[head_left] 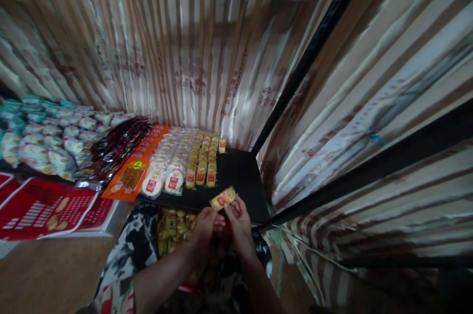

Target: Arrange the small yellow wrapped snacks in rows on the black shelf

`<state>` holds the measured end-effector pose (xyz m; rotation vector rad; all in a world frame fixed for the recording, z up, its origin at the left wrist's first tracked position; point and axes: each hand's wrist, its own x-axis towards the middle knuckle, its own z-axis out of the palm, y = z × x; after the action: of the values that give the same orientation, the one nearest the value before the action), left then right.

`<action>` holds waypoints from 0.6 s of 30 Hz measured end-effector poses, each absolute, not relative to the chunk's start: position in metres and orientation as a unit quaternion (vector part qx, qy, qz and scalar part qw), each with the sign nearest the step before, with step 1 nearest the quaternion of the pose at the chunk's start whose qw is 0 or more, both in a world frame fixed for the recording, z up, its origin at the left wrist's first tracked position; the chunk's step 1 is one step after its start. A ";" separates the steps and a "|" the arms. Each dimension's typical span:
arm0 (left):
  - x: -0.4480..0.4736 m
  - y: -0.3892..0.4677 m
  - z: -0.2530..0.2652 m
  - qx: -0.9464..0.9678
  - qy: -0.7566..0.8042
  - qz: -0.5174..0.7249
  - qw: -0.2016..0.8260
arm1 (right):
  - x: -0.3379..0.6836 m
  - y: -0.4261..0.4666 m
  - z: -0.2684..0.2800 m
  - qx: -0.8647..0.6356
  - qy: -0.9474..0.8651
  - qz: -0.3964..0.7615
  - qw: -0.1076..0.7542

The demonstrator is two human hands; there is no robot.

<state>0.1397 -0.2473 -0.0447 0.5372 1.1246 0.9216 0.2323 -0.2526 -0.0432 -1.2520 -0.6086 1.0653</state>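
A small yellow wrapped snack packet (223,198) is pinched between the left hand (204,224) and right hand (238,218). It is held just above the black worktop (240,176), near rows of like packets (202,158).

Red boxes (44,208) left; striped curtain (185,48) behind.

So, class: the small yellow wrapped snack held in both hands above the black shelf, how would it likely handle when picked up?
The yellow packet looks light: fingertips of the left hand and right hand carry it. Its glossy wrapper may be slippery and crinkly. Flat-sided, it probably would not roll.
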 end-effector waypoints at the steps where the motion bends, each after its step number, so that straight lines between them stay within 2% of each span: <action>1: 0.145 -0.246 -0.044 0.246 0.501 0.418 0.716 | 0.232 -0.249 -0.047 -0.555 -0.260 0.453 0.647; 6: 0.170 -0.234 -0.038 0.257 0.476 0.415 0.732 | 0.244 -0.231 -0.050 -0.583 -0.282 0.425 0.632; 11: 0.189 -0.211 -0.027 0.258 0.534 0.386 0.707 | 0.270 -0.194 -0.041 -0.606 -0.318 0.366 0.631; 14: 0.198 -0.196 -0.020 0.284 0.540 0.406 0.680 | 0.282 -0.165 -0.042 -0.615 -0.329 0.347 0.627; 18: 0.208 -0.174 -0.012 0.286 0.491 0.435 0.699 | 0.290 -0.126 -0.051 -0.628 -0.366 0.325 0.605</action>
<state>0.2081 -0.1742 -0.0116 0.6375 1.0935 0.9689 0.2904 -0.1261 -0.0506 -1.4524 -0.8468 0.7506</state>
